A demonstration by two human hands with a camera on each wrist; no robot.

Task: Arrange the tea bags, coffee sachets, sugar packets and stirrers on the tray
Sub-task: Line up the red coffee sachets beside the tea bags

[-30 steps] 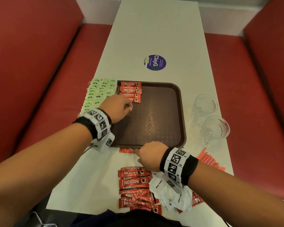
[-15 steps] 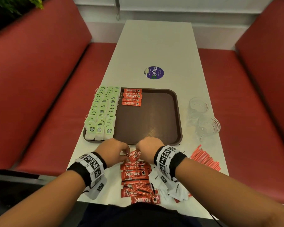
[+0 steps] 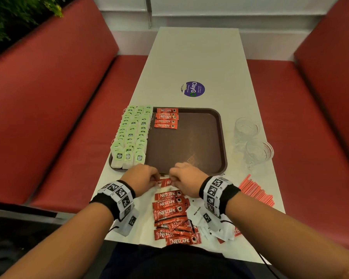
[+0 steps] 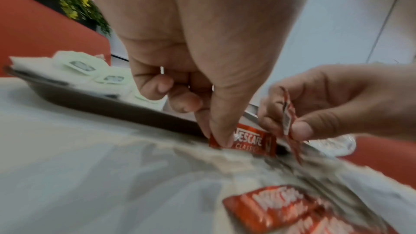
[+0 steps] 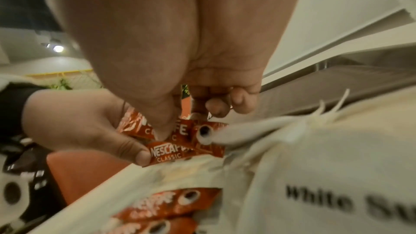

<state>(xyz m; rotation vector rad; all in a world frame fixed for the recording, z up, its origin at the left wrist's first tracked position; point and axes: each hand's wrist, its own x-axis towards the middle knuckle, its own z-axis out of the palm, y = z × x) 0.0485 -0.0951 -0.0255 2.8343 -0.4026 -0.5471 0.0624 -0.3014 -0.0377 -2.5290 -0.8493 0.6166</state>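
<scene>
1. Pinching sachets: left hand (image 3: 142,179) thumb + index nip one sachet (image 4: 252,140) flat on table; right hand (image 3: 186,181) pinches another, on edge.
2. Both just off tray (image 3: 222,150) rim at 6 o'clock; tea bags (image 3: 132,135) at 9, sachet row (image 3: 166,118) at 11.
3. Risk: thin foil slips, or extras snag from pile (image 3: 172,214) → crooked row.
4. Sugar (image 3: 201,216), stirrers (image 3: 256,193) not yet on tray.

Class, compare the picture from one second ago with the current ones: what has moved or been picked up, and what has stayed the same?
The left hand came back from the sachet row on the tray to the near edge, where it now pinches a coffee sachet. The right hand, already there, now pinches another sachet. The tea bags, four sachets on the tray, stirrers and glasses are unchanged.
</scene>
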